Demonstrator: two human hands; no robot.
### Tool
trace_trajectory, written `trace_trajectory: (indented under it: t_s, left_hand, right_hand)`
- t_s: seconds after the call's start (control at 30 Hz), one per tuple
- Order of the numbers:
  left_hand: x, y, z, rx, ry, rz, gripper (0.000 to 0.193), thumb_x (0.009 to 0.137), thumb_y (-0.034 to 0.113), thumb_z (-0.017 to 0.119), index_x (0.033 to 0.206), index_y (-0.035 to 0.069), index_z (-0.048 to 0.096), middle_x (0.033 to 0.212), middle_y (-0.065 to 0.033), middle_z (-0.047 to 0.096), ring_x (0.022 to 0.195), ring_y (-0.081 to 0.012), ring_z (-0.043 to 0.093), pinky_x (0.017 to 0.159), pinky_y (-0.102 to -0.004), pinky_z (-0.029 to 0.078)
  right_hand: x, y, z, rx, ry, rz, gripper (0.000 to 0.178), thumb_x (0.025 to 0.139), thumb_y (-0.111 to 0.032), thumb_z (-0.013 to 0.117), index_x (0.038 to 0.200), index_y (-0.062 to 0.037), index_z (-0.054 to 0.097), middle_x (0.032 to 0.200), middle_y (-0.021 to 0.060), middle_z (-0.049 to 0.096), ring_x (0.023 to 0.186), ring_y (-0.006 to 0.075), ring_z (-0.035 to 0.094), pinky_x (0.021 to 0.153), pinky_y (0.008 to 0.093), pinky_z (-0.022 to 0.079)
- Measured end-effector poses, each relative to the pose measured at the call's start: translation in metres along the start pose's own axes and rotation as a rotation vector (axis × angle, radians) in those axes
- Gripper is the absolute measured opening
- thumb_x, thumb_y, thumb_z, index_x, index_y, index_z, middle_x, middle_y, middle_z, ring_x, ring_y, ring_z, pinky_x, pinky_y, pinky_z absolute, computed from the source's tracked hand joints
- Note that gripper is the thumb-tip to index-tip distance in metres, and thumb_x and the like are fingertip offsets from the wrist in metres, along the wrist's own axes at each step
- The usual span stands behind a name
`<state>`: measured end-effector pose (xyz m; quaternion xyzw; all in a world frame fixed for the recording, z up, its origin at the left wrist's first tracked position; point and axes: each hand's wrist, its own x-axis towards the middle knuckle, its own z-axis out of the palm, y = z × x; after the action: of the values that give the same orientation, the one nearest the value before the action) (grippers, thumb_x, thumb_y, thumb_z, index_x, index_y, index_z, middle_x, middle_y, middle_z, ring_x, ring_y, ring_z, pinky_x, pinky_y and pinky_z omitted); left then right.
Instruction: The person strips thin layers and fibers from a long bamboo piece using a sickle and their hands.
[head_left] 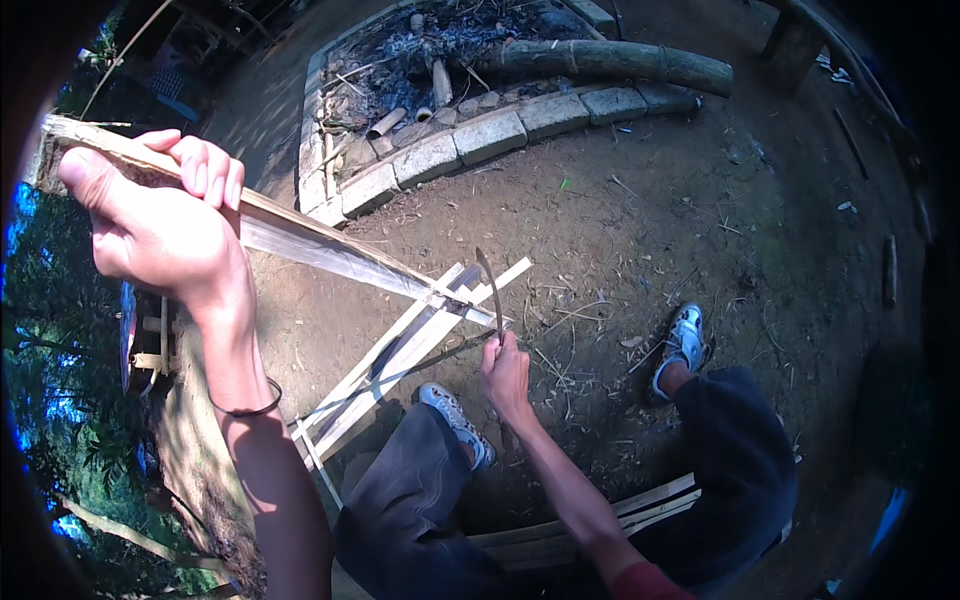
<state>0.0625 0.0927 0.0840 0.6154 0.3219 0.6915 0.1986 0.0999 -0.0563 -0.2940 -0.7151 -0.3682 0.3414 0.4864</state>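
My left hand (175,225), raised at the upper left, is closed round the upper end of a long split bamboo piece (330,245). The piece slants down to the right, and its lower end comes close to the knife. Lower and near the middle, my right hand (505,378) grips a knife; its handle is hidden in my fist. The thin, slightly curved blade (492,280) points away from me, beside the bamboo's lower end; whether they touch I cannot tell. Beneath that end, several pale split bamboo strips (405,350) lie on the ground in a loose bundle.
Ahead is a fire pit edged with stone blocks (490,137), holding ash and a thick bamboo log (620,65). My shoes (458,425) stand apart on the dirt ground. More strips (655,497) lie close to my legs. Chips and twigs litter the soil.
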Motion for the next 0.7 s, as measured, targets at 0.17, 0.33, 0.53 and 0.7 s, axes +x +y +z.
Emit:
trace_trajectory:
  t_s: [0.17,0.33,0.53,0.7]
  left_hand:
    - [-0.007,-0.008,0.003,0.008,-0.031,-0.023,0.073,0.094,0.065,0.038,0.087,-0.007,0.049,0.057,-0.0085,0.041,0.047,-0.0153,0.04,0.045,-0.0273,0.034]
    - [-0.011,0.006,0.014,-0.02,-0.036,-0.027,0.072,0.094,0.065,0.037,0.083,-0.005,0.048,0.055,-0.0079,0.04,0.044,-0.0146,0.039,0.042,-0.0271,0.032]
    - [-0.003,0.0,0.009,0.006,-0.046,-0.043,0.074,0.094,0.066,0.036,0.085,-0.006,0.048,0.056,-0.0079,0.04,0.045,-0.0154,0.039,0.043,-0.0274,0.033]
    - [0.01,-0.008,-0.007,-0.058,-0.164,-0.04,0.07,0.096,0.062,0.037,0.089,-0.007,0.051,0.059,-0.008,0.042,0.048,-0.0164,0.041,0.046,-0.0279,0.036]
  right_hand:
    - [-0.005,-0.053,-0.039,0.167,0.036,-0.126,0.012,0.093,-0.009,0.049,0.088,0.0014,0.051,0.056,0.02,0.054,0.055,0.0392,0.061,0.049,0.045,0.044]
    - [-0.01,0.098,0.01,-0.332,-0.153,0.113,0.019,0.09,-0.015,0.052,0.089,0.0037,0.05,0.07,0.0298,0.061,0.068,0.0471,0.062,0.061,0.0555,0.047]
    - [-0.012,0.071,-0.007,-0.108,-0.19,0.113,0.024,0.094,-0.017,0.05,0.086,0.005,0.053,0.066,0.0288,0.059,0.064,0.0455,0.062,0.059,0.0533,0.046]
    - [-0.006,-0.026,-0.033,0.174,-0.149,0.03,0.019,0.094,-0.013,0.049,0.085,0.0038,0.052,0.057,0.0239,0.053,0.052,0.0402,0.058,0.048,0.0466,0.04]
